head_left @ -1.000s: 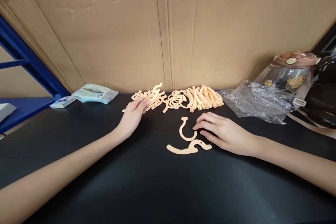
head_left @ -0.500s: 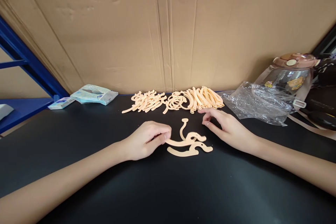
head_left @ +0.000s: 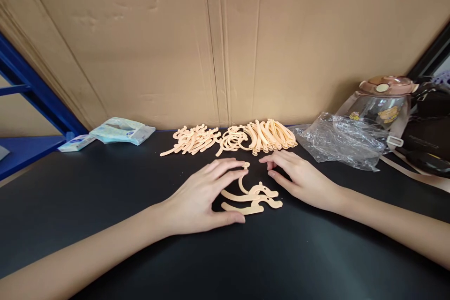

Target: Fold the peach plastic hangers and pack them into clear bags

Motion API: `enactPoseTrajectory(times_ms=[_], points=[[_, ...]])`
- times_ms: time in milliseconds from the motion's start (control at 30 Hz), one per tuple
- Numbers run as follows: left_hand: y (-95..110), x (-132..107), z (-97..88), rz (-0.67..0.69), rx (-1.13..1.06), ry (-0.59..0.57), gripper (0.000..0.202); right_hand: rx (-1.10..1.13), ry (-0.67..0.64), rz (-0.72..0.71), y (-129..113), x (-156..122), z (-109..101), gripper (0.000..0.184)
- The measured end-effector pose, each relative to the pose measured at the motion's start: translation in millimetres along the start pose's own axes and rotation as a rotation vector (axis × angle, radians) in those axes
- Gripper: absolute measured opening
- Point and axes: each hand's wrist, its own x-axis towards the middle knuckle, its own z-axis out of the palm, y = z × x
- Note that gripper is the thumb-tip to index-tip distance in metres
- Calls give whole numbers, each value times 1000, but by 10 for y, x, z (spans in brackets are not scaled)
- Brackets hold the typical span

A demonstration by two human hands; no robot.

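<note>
Two flat, wavy, pale-tan pieces (head_left: 242,209) lie close together, one across a slender hooked tan piece (head_left: 242,183), between a person's hands. The left hand (head_left: 195,197) spreads its grip wide above them; the right hand (head_left: 298,173) is loosely parted, both holding nothing. A brushing fingertip could skew the pieces on the smooth black counter (head_left: 246,262), backed by brown cardboard (head_left: 140,56).
</note>
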Motion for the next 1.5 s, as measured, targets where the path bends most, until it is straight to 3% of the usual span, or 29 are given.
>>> enactPoseTrajectory(times_ms=[67,133,200,333,433,567,667,867,1067,1200,1333,1500], points=[[29,-9,16,22,-30,-81,66,-4,4,-4,7,0,-1,22],[35,-16,32,32,-68,-121,49,-14,3,-17,12,-2,0,22],[24,-17,41,32,-94,-96,32,-35,-2,-45,11,-5,3,21],[12,-12,40,61,-119,-38,17,-95,6,-114,-1,-9,13,20],[26,-10,27,88,-131,-25,11,-153,145,-93,45,22,-22,17],[44,-9,7,118,-144,-9,9,-376,373,104,269,100,-152,13],[50,-4,-2,139,-136,-3,6,-465,346,226,470,133,-225,17],[57,14,5,154,-115,-8,7,-401,241,267,595,132,-179,23],[45,8,16,126,-114,6,13,-320,314,301,583,150,-170,20],[14,-10,35,44,-95,93,22,-290,404,320,513,140,-240,20],[-33,-17,49,-108,73,237,35,-275,503,154,335,102,-274,18],[-82,-16,67,-206,160,256,49,-386,430,-238,105,22,-224,9]])
